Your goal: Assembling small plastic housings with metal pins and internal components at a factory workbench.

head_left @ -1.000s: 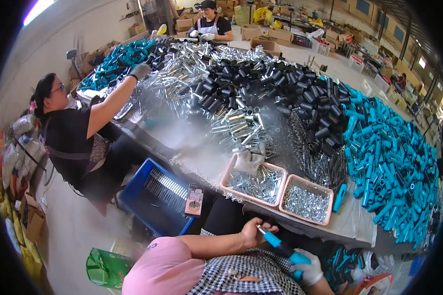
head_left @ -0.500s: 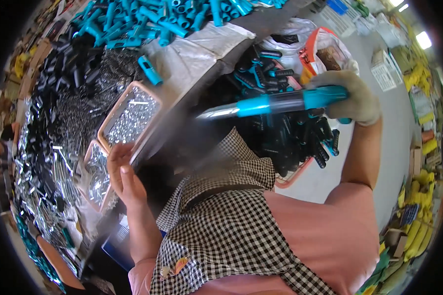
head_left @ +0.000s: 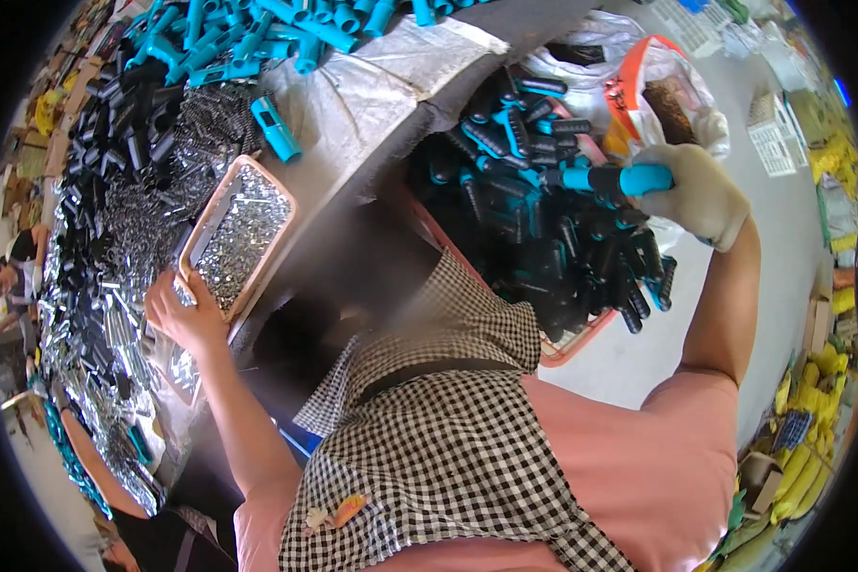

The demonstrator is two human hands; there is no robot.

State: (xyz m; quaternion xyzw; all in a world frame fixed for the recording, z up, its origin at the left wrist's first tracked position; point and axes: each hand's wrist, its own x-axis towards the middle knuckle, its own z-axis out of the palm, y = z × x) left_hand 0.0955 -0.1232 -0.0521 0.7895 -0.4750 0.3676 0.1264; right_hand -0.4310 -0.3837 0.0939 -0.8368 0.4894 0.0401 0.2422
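My gloved right hand (head_left: 691,195) is shut on a teal-and-black handle (head_left: 605,178), held level just above a pink bin (head_left: 582,341) heaped with black and teal handles. My bare left hand (head_left: 186,315) rests at the near corner of a pink tray (head_left: 269,255) full of small silver screws on the table edge. Its fingers curl against the rim, and I cannot tell whether they grip it. A single teal tube (head_left: 276,129) lies just beyond the tray.
The table (head_left: 353,86) holds piles of teal tubes (head_left: 257,29), black grips (head_left: 129,114) and shiny metal parts (head_left: 114,334). White and orange bags (head_left: 658,86) sit behind the bin. A co-worker (head_left: 14,276) sits far left. Yellow items (head_left: 810,467) lie on the floor right.
The view has swung down toward my lap and the bin. My right hand carried the teal handle from near my knees to above the bin. My left hand reached the screw tray.
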